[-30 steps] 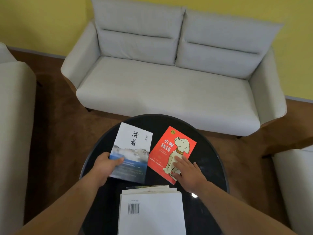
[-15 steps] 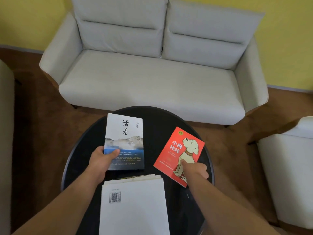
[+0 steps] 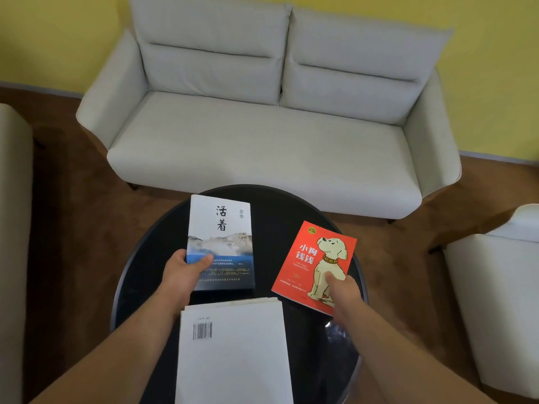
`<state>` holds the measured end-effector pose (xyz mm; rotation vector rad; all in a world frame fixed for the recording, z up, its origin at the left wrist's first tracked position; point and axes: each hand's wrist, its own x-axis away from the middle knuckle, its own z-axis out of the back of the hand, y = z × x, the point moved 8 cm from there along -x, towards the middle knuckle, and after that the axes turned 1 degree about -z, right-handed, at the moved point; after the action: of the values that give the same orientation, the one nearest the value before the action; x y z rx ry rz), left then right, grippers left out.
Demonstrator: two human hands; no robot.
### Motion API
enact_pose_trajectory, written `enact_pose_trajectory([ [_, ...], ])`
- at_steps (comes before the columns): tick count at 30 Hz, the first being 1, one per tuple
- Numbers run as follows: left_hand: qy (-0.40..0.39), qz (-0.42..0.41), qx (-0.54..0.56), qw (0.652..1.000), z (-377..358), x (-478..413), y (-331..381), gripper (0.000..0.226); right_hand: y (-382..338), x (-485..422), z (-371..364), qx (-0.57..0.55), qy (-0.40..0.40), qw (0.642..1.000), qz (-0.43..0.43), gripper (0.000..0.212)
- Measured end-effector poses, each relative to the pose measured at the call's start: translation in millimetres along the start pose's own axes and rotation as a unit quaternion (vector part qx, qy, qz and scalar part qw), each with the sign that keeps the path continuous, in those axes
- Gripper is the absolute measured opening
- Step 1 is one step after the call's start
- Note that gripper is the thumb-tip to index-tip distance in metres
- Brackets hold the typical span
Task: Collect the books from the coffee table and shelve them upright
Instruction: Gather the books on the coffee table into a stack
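Note:
On the round black coffee table [image 3: 271,205] lie three books. My left hand [image 3: 183,272] grips the lower left corner of a white and blue book with black characters [image 3: 221,228], thumb on its cover. My right hand [image 3: 342,290] holds the lower right edge of a red book with a cartoon dog [image 3: 309,255], thumb pressed on the cover. Nearest me is a white book [image 3: 236,357], back cover up with a barcode, resting on other pages.
A light grey two-seat sofa [image 3: 262,135] stands behind the table against a yellow wall. A pale armchair [image 3: 495,301] is at the right and another pale seat [image 3: 11,228] at the left. Brown carpet surrounds the table.
The white and blue book has turned straighter and sits higher in my left hand. The red book has slid right, away from it, and my right hand has moved from flat on it to gripping its edge.

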<state>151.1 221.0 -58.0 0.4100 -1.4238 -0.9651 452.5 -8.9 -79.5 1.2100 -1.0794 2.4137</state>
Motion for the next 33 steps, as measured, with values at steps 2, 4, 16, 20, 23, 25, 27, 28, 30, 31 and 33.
enact_pose_trajectory([
  [2, 0.032, -0.036, 0.007, 0.999, 8.2, 11.3, 16.4, 0.027, -13.2, 14.5, 14.2, -0.025, -0.02, 0.999, 0.026, 0.023],
  [4, 0.057, -0.071, 0.027, 0.995, 18.7, 25.3, 30.9, 0.028, -28.2, 35.1, 28.4, -0.056, -0.056, 0.997, 0.012, 0.014],
  [16, 0.066, -0.087, 0.149, 0.983, 64.6, 120.3, 54.6, 0.037, -54.0, 108.8, 53.7, -0.097, -0.187, 0.975, 0.074, 0.023],
  [20, 0.027, -0.085, 0.157, 0.984, 61.9, 166.3, 43.3, 0.03, -52.1, 133.4, 64.7, -0.104, -0.207, 0.97, 0.073, 0.027],
  [23, 0.015, -0.074, 0.113, 0.991, 57.4, 201.0, 14.9, 0.024, -43.4, 151.9, 67.3, -0.105, -0.228, 0.966, 0.061, 0.025],
  [25, 0.006, -0.05, 0.077, 0.996, 53.9, 219.1, -12.0, 0.025, -30.7, 160.3, 69.0, -0.107, -0.235, 0.966, 0.036, 0.027],
  [27, 0.011, -0.021, 0.051, 0.998, 50.5, 236.3, -36.5, 0.029, -14.7, 172.6, 68.7, -0.113, -0.254, 0.96, 0.01, 0.027],
  [28, 0.032, -0.028, 0.019, 0.999, 51.7, 240.7, -44.4, 0.031, -5.8, 177.7, 67.9, -0.111, -0.262, 0.959, -0.003, 0.028],
  [30, 0.074, -0.071, -0.101, 0.99, 52.7, 249.3, -44.5, 0.034, 10.9, 185.3, 63.8, -0.106, -0.273, 0.956, -0.014, 0.03],
  [31, 0.088, -0.084, -0.147, 0.982, 50.7, 256.1, -40.6, 0.034, 18.5, 188.8, 60.5, -0.1, -0.277, 0.956, -0.013, 0.032],
  [33, 0.07, -0.07, -0.147, 0.984, 42.2, 266.1, -39.8, 0.03, 32.3, 195.6, 52.5, -0.087, -0.284, 0.955, -0.007, 0.033],
])
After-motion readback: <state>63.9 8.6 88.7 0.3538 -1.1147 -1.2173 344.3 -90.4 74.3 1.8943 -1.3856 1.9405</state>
